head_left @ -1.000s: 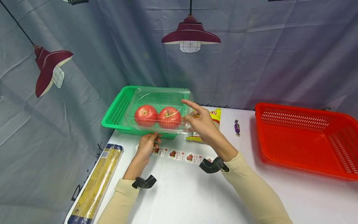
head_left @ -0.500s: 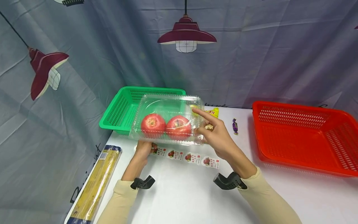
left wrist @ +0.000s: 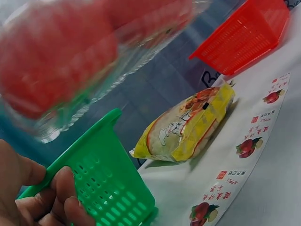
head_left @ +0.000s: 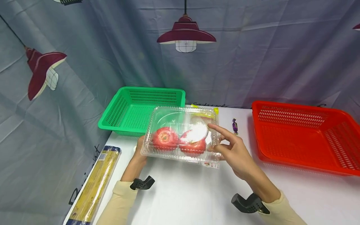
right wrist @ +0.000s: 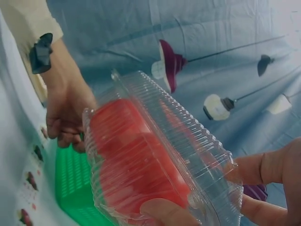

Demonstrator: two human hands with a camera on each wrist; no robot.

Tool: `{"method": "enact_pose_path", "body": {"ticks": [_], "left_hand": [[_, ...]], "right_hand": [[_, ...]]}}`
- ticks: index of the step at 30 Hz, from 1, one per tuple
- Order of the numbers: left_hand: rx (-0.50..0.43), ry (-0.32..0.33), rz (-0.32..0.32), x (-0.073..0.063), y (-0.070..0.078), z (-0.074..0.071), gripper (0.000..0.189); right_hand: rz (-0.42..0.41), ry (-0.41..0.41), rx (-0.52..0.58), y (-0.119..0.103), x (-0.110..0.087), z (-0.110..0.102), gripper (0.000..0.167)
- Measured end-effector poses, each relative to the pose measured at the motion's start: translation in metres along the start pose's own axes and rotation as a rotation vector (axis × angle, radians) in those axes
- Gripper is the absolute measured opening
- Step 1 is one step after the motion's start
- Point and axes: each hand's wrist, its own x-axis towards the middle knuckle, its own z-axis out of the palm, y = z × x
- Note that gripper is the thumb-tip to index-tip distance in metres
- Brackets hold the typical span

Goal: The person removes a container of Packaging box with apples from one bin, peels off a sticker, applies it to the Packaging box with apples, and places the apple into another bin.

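My right hand [head_left: 234, 153] pinches the right edge of a clear plastic clamshell box [head_left: 171, 116], held up over the white table and tilted towards me. Two red apples [head_left: 165, 139] lie side by side in it. In the right wrist view, thumb and fingers hold the clear box from both sides. My left hand [left wrist: 37, 197] grips the rim of a green plastic basket [left wrist: 124, 181], thumb above and fingers curled under. From the head view, the box covers most of the left hand's fingers. Nothing lies in the green basket.
A red basket [head_left: 292, 140] stands at the right. A wrapped purple candy [head_left: 235, 126] lies left of it. Behind the box is a yellow snack bag [left wrist: 181, 127]. A strip of apple stickers [left wrist: 247, 147] lies in front; a long yellow packet [head_left: 95, 187] lies left.
The right hand has carried the box of apples from over the green basket towards me and to the right. The left hand stays at the basket's front edge, now partly hidden by the box.
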Motion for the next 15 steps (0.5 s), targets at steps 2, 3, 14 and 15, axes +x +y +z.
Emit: {"method": "enact_pose_path", "body": {"ticks": [2,3,14,15], "left_hand": [[0.001,-0.010,-0.004,0.002,0.000,0.000,0.035],[-0.009,-0.014,-0.013,0.003,0.001,0.000,0.035],[0.024,-0.045,-0.066,0.008,-0.001,-0.003,0.037],[0.018,-0.050,-0.068,0.008,0.000,-0.003,0.038]], "right_hand": [[0.005,-0.002,0.004,0.003,-0.007,-0.004,0.063],[0.006,0.000,0.008,0.005,-0.011,-0.006,0.063],[-0.032,0.006,0.015,0.025,-0.050,-0.021,0.060],[-0.032,0.008,0.006,0.027,-0.054,-0.022,0.060]]}}
